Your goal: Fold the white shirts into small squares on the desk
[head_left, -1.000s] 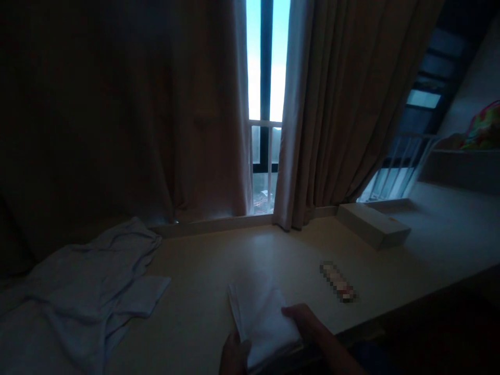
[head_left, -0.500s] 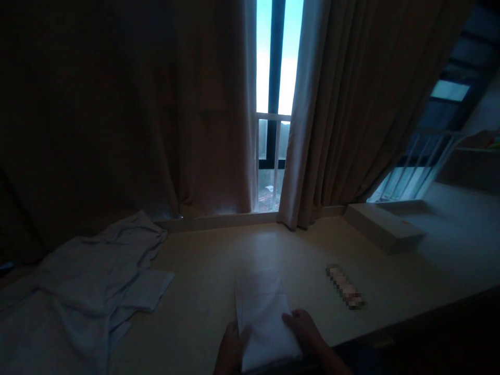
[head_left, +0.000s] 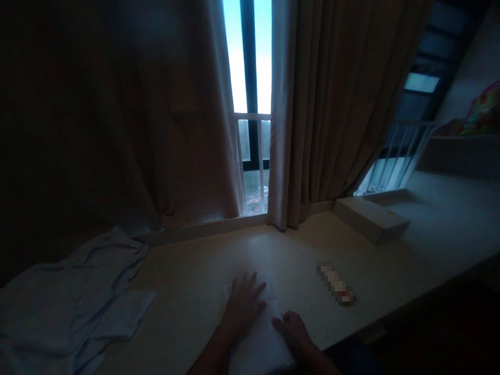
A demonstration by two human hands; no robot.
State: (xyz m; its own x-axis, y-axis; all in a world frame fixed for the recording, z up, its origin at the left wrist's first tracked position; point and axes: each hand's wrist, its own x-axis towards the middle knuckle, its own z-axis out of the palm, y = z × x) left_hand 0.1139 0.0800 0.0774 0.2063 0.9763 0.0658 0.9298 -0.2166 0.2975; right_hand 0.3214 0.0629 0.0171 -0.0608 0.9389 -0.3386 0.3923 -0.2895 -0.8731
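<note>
A folded white cloth (head_left: 262,341), a neat rectangle, lies on the pale tabletop in front of me. My left hand (head_left: 245,299) rests flat on its upper part with the fingers spread. At the cloth's right edge, my right hand (head_left: 291,329) grips it, thumb on top and the other fingers curled at the side, partly hidden. Off to the left is a rumpled heap of white garments (head_left: 70,291), one folded corner sticking out toward the middle.
A blurred-out narrow object (head_left: 336,284) lies right of the cloth. Farther back is a pale box (head_left: 373,219) by the window ledge. Long curtains (head_left: 304,104) hang behind the table (head_left: 187,291), with a bright window gap between them. A shelf (head_left: 464,138) is at the right.
My left hand has let go of the cloth's left edge and moved up onto its top, fingers spread. My right hand stays at the right edge. The view has turned slightly right.
</note>
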